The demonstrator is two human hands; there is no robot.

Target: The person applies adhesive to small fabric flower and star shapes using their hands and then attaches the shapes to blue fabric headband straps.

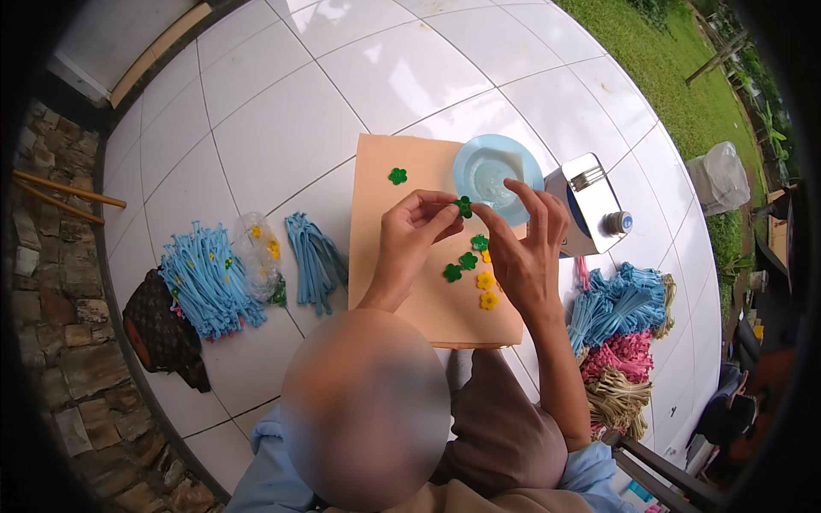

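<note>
Head view: a wide fisheye camera, left of a side-by-side pair worn on the head, looks steeply down and forward from above the wearer's lap (509,427). The left hand (410,244) and right hand (528,256) lie at close range, mid-field; the white tiled floor (269,98) (its joints bowed toward the dark rim) extends far, between a stone surface (85,359) at left and grass (629,51) at far right.

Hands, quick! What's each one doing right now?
Left hand: closed, pinching a small green flower.
Right hand: open, fingers spread, one fingertip right by that flower; I can't tell if it touches.
</note>
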